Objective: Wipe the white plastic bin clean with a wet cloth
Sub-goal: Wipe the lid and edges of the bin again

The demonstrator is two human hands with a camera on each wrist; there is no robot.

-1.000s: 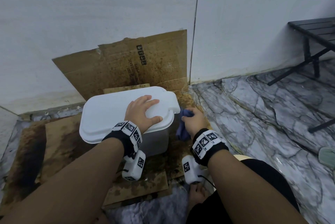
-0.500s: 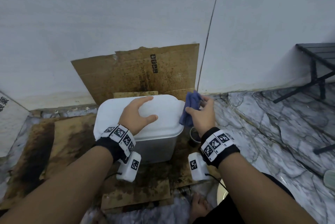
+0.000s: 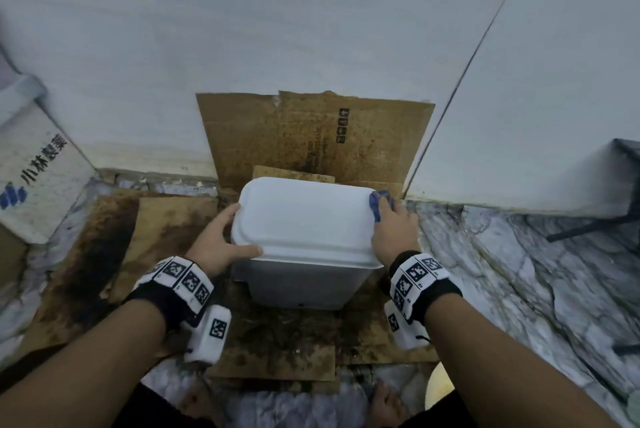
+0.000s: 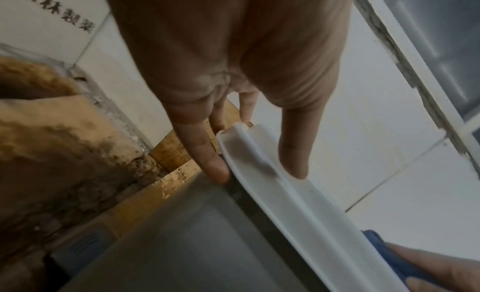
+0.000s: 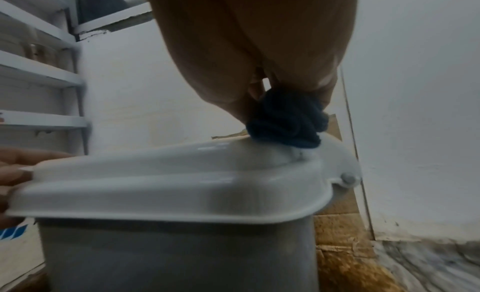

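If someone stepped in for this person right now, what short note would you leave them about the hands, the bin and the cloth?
Left hand: gripping the left edge of the bin's lid, thumb on top and fingers at the rim, steadying it.
Right hand: holding the bunched blue cloth, pressed on the lid's far right corner.
White bin: upright, lid closed, on stained cardboard by the wall.
Done: wiping of the lid top is under way; how much is clean, I cannot tell.
Left: probably the rest of the lid, rim and sides.

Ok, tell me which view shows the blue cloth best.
The right wrist view: the bunched blue cloth sits close up, pressed on the bin lid. The head view shows a sliver; the left wrist view shows a blurred strip.
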